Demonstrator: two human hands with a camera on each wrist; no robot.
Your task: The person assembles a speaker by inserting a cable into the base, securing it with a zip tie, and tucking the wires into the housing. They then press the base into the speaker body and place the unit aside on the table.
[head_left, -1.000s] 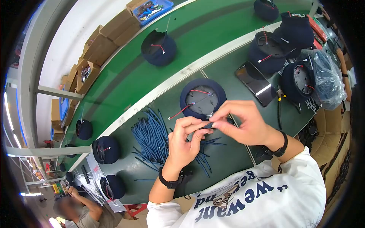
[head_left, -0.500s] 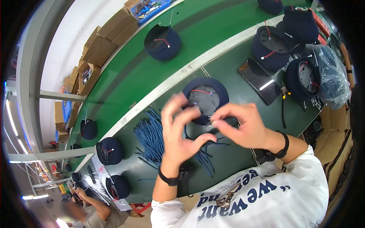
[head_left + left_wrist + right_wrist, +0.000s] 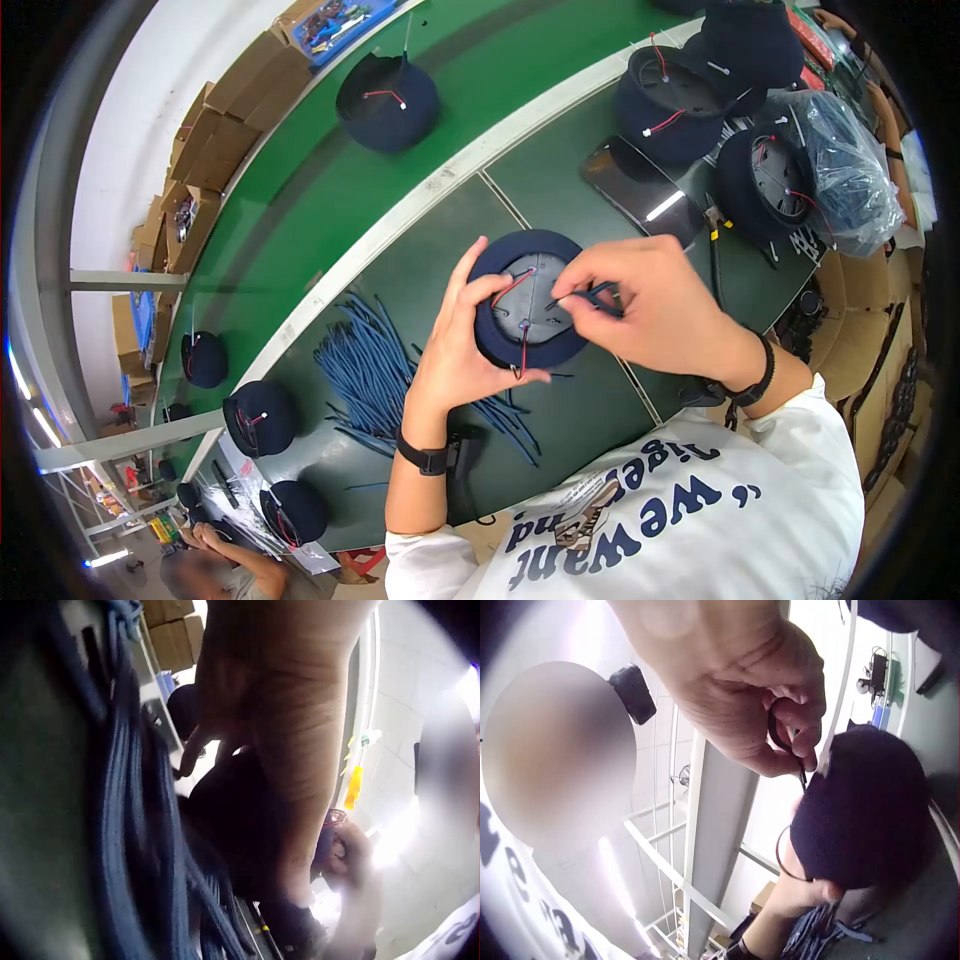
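Observation:
In the head view my left hand (image 3: 450, 345) grips a dark blue round cap (image 3: 550, 352) by its left side, thumb at the lower rim, fingers over the upper left edge. Red wires (image 3: 524, 350) run across its grey inside. My right hand (image 3: 655, 305) pinches a thin dark item with a looped end (image 3: 608, 297), its tip over the cap's inside. The right wrist view shows the loop (image 3: 774, 727) between curled fingers, beside the cap (image 3: 862, 802). A pile of blue cords (image 3: 365, 365) lies left of my left hand.
A phone (image 3: 645, 190) and yellow-marked cutters (image 3: 714, 225) lie beyond my right hand. More caps stand at the upper right, on the green surface (image 3: 300, 190) and at lower left. Clear plastic (image 3: 855, 170) lies far right; another person sits lower left.
My left hand, spread in the air half a second ago, has come down onto the cap and grips it. The cap's inside has turned. My right hand keeps its pinch, now over the cap.

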